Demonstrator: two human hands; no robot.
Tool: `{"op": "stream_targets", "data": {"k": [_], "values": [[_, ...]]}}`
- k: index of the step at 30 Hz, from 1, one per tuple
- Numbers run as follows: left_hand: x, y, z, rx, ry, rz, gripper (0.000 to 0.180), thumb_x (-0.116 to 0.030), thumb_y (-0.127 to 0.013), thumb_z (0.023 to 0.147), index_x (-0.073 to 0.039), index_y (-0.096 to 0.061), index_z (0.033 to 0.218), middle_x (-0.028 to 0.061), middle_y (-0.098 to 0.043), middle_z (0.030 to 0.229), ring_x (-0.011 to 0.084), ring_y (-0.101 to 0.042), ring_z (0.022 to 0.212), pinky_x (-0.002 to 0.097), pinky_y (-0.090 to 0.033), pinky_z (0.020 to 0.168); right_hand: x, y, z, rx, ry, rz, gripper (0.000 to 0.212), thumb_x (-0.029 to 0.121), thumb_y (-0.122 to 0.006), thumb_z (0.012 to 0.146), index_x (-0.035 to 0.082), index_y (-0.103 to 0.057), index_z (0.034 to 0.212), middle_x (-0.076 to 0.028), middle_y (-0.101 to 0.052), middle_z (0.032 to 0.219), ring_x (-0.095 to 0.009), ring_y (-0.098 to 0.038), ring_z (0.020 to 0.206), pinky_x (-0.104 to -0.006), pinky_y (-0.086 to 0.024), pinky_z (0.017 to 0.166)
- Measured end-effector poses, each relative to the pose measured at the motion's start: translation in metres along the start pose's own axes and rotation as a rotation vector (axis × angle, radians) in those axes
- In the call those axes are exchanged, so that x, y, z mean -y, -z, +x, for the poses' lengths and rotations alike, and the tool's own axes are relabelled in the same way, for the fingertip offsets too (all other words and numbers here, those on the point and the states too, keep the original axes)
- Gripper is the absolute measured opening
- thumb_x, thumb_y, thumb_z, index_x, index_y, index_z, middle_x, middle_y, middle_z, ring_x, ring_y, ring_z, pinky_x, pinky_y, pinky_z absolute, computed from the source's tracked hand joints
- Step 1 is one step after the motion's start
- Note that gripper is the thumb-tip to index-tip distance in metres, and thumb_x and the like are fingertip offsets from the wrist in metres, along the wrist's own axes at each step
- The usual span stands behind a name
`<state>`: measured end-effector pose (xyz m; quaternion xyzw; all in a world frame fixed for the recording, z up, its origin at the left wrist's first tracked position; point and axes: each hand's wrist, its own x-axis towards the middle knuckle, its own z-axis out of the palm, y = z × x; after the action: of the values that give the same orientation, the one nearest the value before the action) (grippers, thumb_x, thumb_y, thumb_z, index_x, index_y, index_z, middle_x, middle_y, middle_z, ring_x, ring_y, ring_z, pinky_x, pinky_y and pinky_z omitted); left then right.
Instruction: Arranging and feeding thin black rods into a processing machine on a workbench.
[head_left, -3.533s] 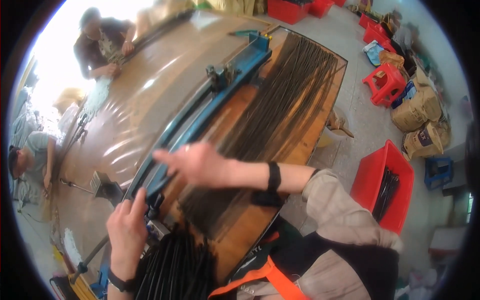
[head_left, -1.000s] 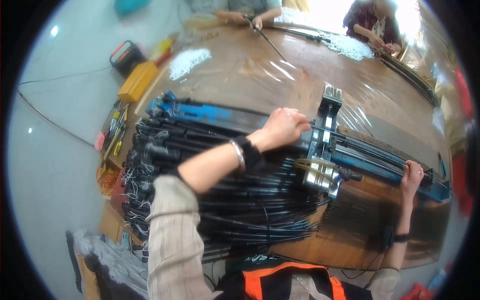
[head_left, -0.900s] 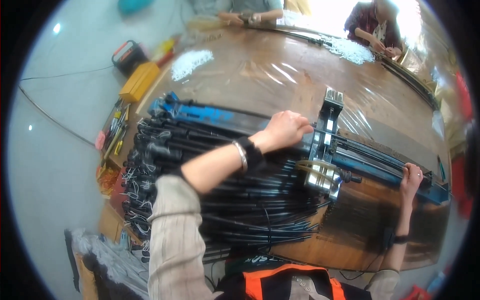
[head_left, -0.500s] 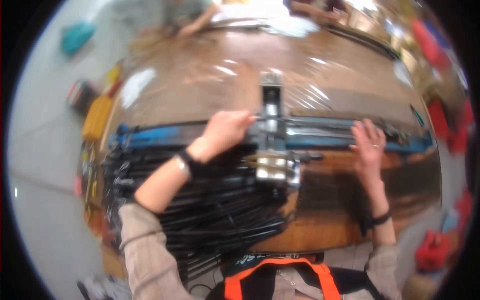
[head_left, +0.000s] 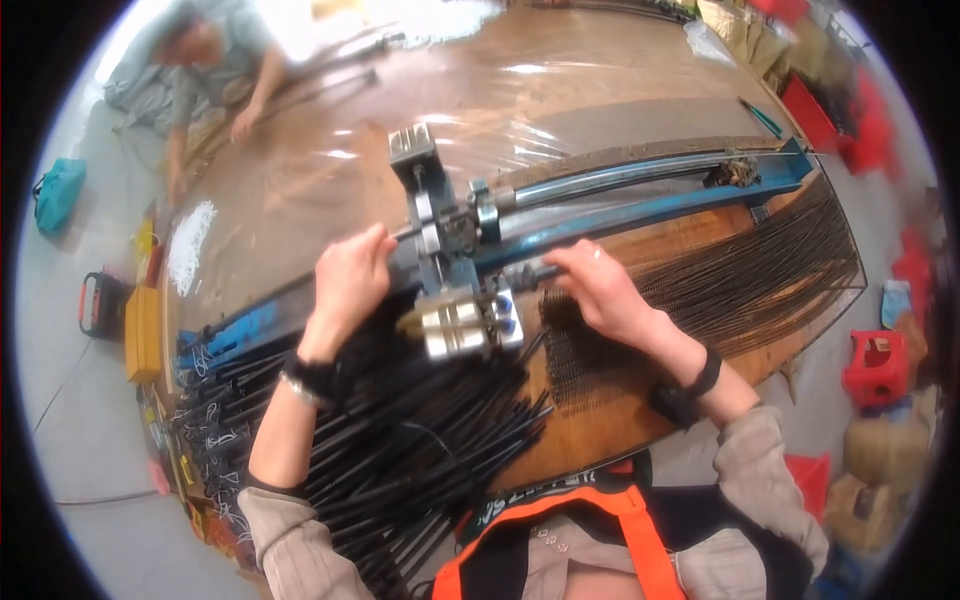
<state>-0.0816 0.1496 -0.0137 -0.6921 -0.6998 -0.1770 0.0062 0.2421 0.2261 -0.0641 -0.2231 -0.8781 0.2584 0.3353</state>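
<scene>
on the wooden table (head_left: 620,90), head view: left hand (head_left: 348,280) is curled shut around the metal carriage (head_left: 450,270) on the blue rail (head_left: 650,205), whose long axis runs left-right. right hand (head_left: 592,290) lies open and flat on thin black rods (head_left: 740,280) just right of the carriage, so the left is nearer.

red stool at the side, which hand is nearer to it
Right. The right hand lies on the thin rods toward the red stool; the left hand is beyond the metal carriage.

Right hand (head_left: 598,290) moved in beside the metal carriage (head_left: 462,318), left hand (head_left: 350,280) now left of it
</scene>
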Motion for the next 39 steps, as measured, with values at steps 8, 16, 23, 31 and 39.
{"op": "stream_targets", "data": {"k": [8,16,23,31,39], "values": [[0.012,-0.014,0.006,-0.128,-0.201,0.071,0.011,-0.013,-0.054,0.096,-0.005,-0.057,0.09,0.0189,-0.063,0.082,0.0398,-0.062,0.077,0.0477,-0.048,0.064,-0.011,-0.003,-0.003,0.222,-0.335,0.326,0.038,0.018,-0.072,0.085,0.005,-0.06,0.119,-0.018,-0.064,0.115,-0.033,-0.062,0.104,-0.0421,-0.05,0.082],[0.077,0.019,0.007,-0.392,-0.454,0.417,0.02,-0.013,-0.061,0.09,-0.011,-0.062,0.11,0.0122,-0.064,0.089,0.0309,-0.062,0.091,0.0428,-0.049,0.079,0.003,-0.005,-0.052,0.164,0.219,-0.28,0.043,0.025,-0.078,0.079,0.007,-0.066,0.116,-0.014,-0.066,0.112,-0.034,-0.063,0.107,-0.0403,-0.052,0.086],[-0.072,0.069,-0.116,0.158,-0.101,0.232,0.006,-0.015,-0.069,0.084,-0.011,-0.065,0.086,0.0037,-0.064,0.09,0.0261,-0.06,0.082,0.0375,-0.041,0.075,-0.001,-0.017,-0.053,0.079,-0.038,-0.059,0.023,0.01,-0.077,0.077,0.003,-0.071,0.099,-0.013,-0.067,0.097,-0.03,-0.062,0.094,-0.0373,-0.05,0.081],[-0.131,-0.012,-0.225,0.157,0.19,0.111,0.01,-0.017,-0.067,0.084,-0.009,-0.06,0.085,0.0062,-0.054,0.082,0.0254,-0.055,0.08,0.0372,-0.044,0.071,0.048,-0.009,-0.04,0.225,-0.029,0.05,0.008,0.003,-0.068,0.085,-0.001,-0.066,0.092,-0.013,-0.064,0.085,-0.026,-0.061,0.078,-0.0329,-0.048,0.073],[-0.134,-0.012,-0.207,-0.042,0.127,-0.053,0.017,-0.007,-0.065,0.078,-0.007,-0.059,0.095,0.008,-0.052,0.082,0.025,-0.056,0.079,0.0365,-0.051,0.066,0.05,-0.009,-0.054,0.328,-0.206,0.205,0.012,0.01,-0.072,0.082,-0.001,-0.069,0.085,-0.01,-0.061,0.072,-0.022,-0.057,0.066,-0.0316,-0.046,0.063]]}}
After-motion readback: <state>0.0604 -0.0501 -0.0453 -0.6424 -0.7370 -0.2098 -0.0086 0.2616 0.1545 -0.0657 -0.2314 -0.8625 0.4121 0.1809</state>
